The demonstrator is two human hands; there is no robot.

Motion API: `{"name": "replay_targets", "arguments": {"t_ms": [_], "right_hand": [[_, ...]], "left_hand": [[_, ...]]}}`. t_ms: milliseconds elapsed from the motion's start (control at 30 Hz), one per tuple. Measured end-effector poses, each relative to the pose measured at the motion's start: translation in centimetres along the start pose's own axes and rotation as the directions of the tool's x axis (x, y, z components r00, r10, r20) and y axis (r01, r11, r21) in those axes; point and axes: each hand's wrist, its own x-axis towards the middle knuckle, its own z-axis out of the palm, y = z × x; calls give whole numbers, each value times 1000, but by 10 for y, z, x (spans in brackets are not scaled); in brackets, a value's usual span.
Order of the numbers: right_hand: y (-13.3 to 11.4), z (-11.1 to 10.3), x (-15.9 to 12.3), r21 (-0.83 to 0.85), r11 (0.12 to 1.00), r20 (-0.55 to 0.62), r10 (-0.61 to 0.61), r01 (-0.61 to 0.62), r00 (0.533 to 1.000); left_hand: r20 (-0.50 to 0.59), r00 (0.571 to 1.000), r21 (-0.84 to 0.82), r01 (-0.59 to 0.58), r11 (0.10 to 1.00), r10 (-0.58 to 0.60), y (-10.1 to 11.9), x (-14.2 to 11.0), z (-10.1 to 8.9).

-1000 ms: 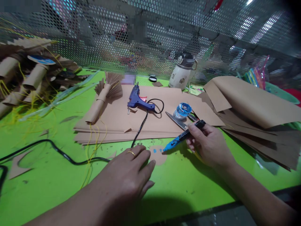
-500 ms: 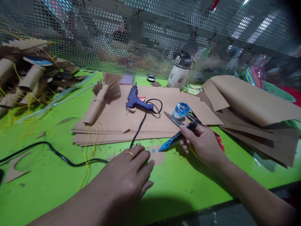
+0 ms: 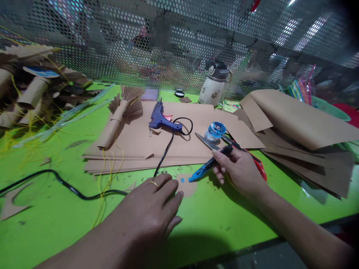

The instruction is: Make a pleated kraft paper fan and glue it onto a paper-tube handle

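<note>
A blue paint marker [image 3: 206,168] with a black barrel is gripped in my right hand [image 3: 238,168], its blue tip on or just above a small brown paper circle [image 3: 187,190]. One blue mark [image 3: 182,180] shows on the circle, left of the tip. My left hand [image 3: 157,201], with a ring on one finger, rests palm down at the circle's left edge; its fingers are stretched forward and the thumb is apart. Scissors [image 3: 206,141] with red handles lie behind and partly under my right hand. Beside their blades is a small jar with a blue top [image 3: 215,130].
A purple glue gun [image 3: 165,121] and a rolled paper figure [image 3: 113,125] lie on stacked brown sheets [image 3: 134,144]. A black cord [image 3: 81,192] crosses the green table [image 3: 67,231]. More figures [image 3: 33,89] are piled left. A bottle [image 3: 213,86] stands behind; large paper sheets [image 3: 305,119] lie right.
The view has shifted slightly, moving things a little left in the picture. Both hands keep nearly the same pose, and the marker tip stays over the paper circle.
</note>
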Motion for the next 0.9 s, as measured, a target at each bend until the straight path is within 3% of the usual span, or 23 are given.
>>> {"name": "replay_targets", "arguments": {"t_ms": [900], "right_hand": [[1,0,1,73,997,-36,15,-13,999]], "left_hand": [[-40,998,44,-46,998,48,-3,0,2]]}}
